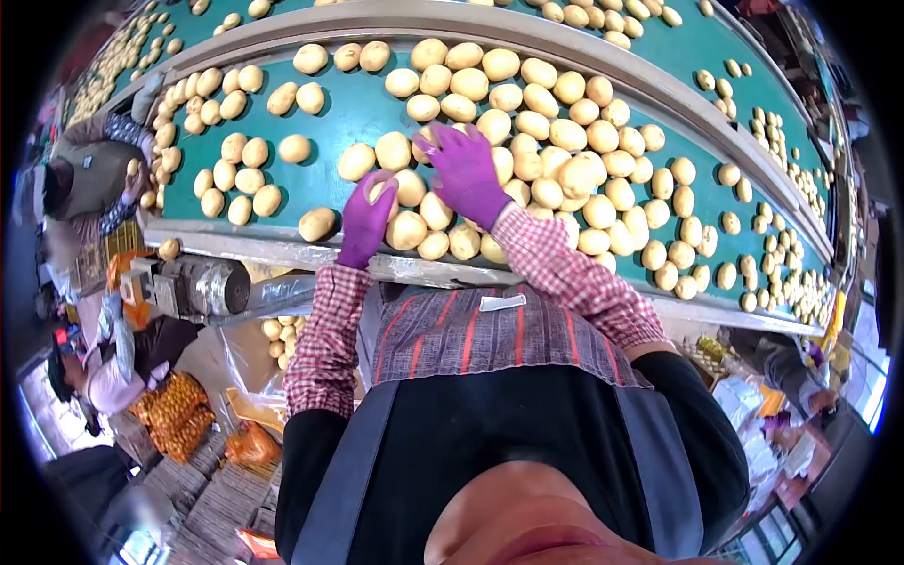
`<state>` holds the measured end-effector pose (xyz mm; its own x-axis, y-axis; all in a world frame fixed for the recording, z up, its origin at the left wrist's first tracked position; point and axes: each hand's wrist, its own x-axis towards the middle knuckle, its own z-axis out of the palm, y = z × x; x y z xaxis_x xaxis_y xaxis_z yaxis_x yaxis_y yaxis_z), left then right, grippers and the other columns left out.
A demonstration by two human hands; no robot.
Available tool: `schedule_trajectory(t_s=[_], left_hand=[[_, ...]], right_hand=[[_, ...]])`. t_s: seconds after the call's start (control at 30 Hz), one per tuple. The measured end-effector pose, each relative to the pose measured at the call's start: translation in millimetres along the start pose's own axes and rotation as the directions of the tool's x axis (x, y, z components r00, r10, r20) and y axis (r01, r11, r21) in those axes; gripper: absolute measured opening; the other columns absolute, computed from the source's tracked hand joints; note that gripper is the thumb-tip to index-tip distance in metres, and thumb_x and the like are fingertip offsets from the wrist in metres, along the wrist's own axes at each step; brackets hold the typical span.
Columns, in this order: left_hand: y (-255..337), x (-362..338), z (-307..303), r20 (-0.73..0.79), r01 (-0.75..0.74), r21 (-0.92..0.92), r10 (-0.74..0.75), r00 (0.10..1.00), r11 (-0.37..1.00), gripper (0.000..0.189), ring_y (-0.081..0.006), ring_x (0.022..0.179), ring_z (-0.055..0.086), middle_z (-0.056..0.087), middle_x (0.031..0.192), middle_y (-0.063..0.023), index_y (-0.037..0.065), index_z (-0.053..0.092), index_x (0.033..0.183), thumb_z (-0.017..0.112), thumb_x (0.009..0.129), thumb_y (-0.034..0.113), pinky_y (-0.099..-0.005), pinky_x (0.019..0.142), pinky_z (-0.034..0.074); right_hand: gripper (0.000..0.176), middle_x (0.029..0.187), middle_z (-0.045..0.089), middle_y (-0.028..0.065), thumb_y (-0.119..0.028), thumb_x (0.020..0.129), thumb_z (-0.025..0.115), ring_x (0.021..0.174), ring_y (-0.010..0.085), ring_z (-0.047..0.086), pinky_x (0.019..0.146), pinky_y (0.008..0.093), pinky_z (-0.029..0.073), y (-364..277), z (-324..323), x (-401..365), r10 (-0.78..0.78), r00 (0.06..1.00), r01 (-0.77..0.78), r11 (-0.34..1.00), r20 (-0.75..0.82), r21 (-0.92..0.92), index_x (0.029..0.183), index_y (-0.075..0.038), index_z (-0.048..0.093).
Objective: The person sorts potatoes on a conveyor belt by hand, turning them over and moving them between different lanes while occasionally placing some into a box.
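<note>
Pale yellow potatoes (567,134) lie spread over a green conveyor belt (311,160), packed most densely around and to the right of my hands. My left hand (365,218), in a purple glove, is closed around a potato (380,192) near the belt's front rail. To its right, my right hand (466,174), also gloved in purple, reaches over the cluster with its fingers apart, touching potatoes at its fingertips. Part of the potatoes under the right palm is hidden.
A metal rail (282,247) edges the belt's near side, with a motor (202,286) below it on the left. Another person (94,174) stands at the belt's left end. Filled net sacks (176,414) sit on the floor. A second belt (659,56) carries potatoes behind.
</note>
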<state>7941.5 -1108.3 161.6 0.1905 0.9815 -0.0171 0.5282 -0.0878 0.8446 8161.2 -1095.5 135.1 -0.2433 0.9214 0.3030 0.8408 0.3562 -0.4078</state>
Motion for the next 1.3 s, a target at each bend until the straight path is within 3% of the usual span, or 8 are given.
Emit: schedule_trajectory(t_s=[0.4,0.47,0.57,0.7,0.97,1.17,1.2,1.3], left_hand=[[105.7,-26.1,312.6,0.193,0.08,-0.307,-0.02,0.981,0.948,0.078,-0.0351,0.127,0.066,0.066,0.141,-0.0198,0.012,0.042,0.162,0.078,0.095,0.032,-0.0462,0.106,0.053],[166.5,6.2,310.1,0.804,0.061,-0.194,0.123,0.581,0.979,0.044,-0.0224,0.102,0.075,0.076,0.109,-0.0135,0.01,0.068,0.131,0.077,0.094,0.031,-0.0428,0.097,0.056],[218.2,43.5,258.9,0.257,-0.005,-0.469,0.142,0.956,0.883,0.05,-0.0267,0.127,0.064,0.067,0.133,-0.0119,0.011,0.066,0.133,0.07,0.097,0.045,-0.0459,0.102,0.053],[85.3,177.1,120.4,-0.409,-0.038,0.359,0.194,0.892,0.933,0.067,-0.032,0.122,0.064,0.066,0.135,-0.0166,0.009,0.066,0.13,0.071,0.09,0.062,-0.0494,0.103,0.05],[74.8,208.9,101.3,-0.07,0.003,0.716,0.067,0.995,0.699,0.065,-0.0367,0.12,0.061,0.061,0.126,-0.0179,0.015,0.074,0.117,0.075,0.079,0.067,-0.0567,0.103,0.044],[186.0,54.7,97.0,-0.34,-0.226,-0.132,0.17,0.925,0.965,0.054,-0.0315,0.116,0.066,0.061,0.137,-0.0144,0.007,0.071,0.127,0.092,0.082,0.028,-0.0437,0.098,0.057],[163.1,23.8,68.1,-0.376,-0.278,0.506,0.499,0.781,0.816,0.055,-0.0325,0.12,0.064,0.06,0.139,-0.016,0.005,0.07,0.129,0.093,0.083,0.025,-0.0442,0.101,0.056],[165.9,-116.0,8.3,-0.589,0.207,0.715,0.416,0.693,0.668,0.057,-0.0397,0.129,0.057,0.056,0.144,-0.0233,0.003,0.07,0.129,0.093,0.083,0.027,-0.0508,0.103,0.054]], right_hand=[[0.038,0.121,0.067,0.0105,-0.02,0.089,0.066,0.126,0.0354,0.058,0.113,0.0515,0.042,199.3,-112.3,-190.1,0.101,0.991,-0.084,0.979,0.082,-0.185,0.127,-0.017,0.071],[0.045,0.123,0.068,0.0102,-0.02,0.089,0.068,0.126,0.0352,0.059,0.114,0.0522,0.042,251.7,-136.8,-237.9,0.202,0.974,-0.175,0.958,0.1,-0.225,0.134,-0.018,0.069],[0.055,0.127,0.07,0.0103,-0.024,0.083,0.079,0.126,0.0346,0.061,0.111,0.0488,0.046,288.4,-213.5,-273.2,0.3,0.947,-0.253,0.916,0.111,-0.312,0.136,-0.016,0.069],[0.072,0.137,0.07,0.0128,-0.022,0.069,0.088,0.127,0.0346,0.065,0.109,0.0486,0.051,386.9,-245.9,-368.5,0.568,0.818,-0.505,0.786,0.092,-0.356,0.137,-0.012,0.068],[0.052,0.137,0.07,0.019,-0.016,0.096,0.078,0.127,0.0322,0.067,0.107,0.0415,0.055,359.4,-257.1,-268.3,0.569,0.764,-0.583,0.81,-0.305,0.052,0.144,0.0,0.064],[0.039,0.121,0.072,0.0125,-0.015,0.092,0.08,0.11,0.0354,0.067,0.099,0.0464,0.053,211.8,-244.5,-174.5,0.122,0.963,-0.075,0.978,-0.24,0.196,0.131,-0.01,0.073],[0.042,0.122,0.071,0.0128,-0.021,0.094,0.078,0.117,0.0372,0.064,0.104,0.0496,0.048,192.1,-238.9,-181.6,0.048,0.974,0.002,0.975,-0.223,0.22,0.134,-0.011,0.071],[0.047,0.127,0.069,0.0105,-0.021,0.091,0.078,0.119,0.034,0.064,0.106,0.05,0.048,164.4,-198.4,-200.0,-0.199,0.962,0.252,0.908,-0.186,0.334,0.136,-0.013,0.07]])
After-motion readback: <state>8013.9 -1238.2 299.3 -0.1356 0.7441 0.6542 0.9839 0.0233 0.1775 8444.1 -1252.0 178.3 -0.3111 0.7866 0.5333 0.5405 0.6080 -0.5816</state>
